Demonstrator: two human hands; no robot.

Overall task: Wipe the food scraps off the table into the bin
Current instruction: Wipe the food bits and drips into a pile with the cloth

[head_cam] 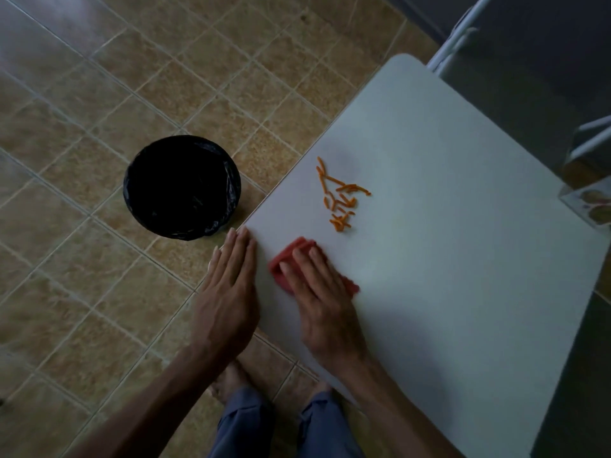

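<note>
We see orange food scraps (340, 196) scattered on the white tabletop (463, 209), right of centre. Just below them, our right hand (317, 302) presses flat, fingers together, on a red cloth (291, 256). Our left hand (231, 285) lies flat at the tabletop's edge. The black-lined bin (182, 186) stands on the tiled floor (82, 127), centre left.

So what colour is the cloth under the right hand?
Red, or pinkish red: the cloth shows clearly in the head view.

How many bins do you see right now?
1. A single black-lined bin stands on the floor left of the table edge. Others may sit outside the frame.
</note>
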